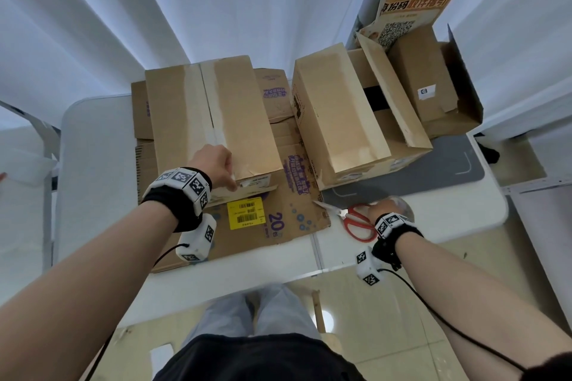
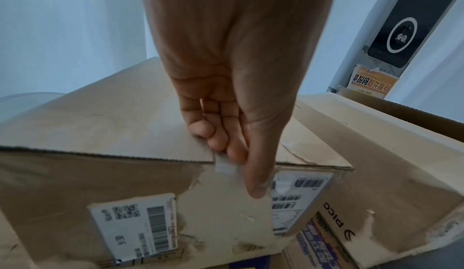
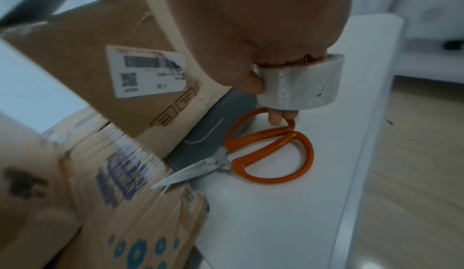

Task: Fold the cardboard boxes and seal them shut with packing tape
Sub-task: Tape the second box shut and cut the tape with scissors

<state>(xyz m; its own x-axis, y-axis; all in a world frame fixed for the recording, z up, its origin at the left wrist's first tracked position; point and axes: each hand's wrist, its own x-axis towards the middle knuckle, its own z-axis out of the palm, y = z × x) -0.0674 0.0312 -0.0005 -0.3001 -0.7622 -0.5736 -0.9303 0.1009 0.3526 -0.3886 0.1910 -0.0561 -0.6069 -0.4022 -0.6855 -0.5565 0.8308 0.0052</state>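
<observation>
Head view, left hand (image 1: 216, 164) at box (image 1: 213, 120) edge

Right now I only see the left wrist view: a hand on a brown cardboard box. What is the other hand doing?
Observer: The right hand grips a roll of clear packing tape.
Operator: Is there anything to cut it with?
Observer: Yes, orange-handled metal scissors lie on the white table near that hand.
Operator: Are more boxes waiting?
Observer: One open brown cardboard box stands to the right of the taped box.
</observation>
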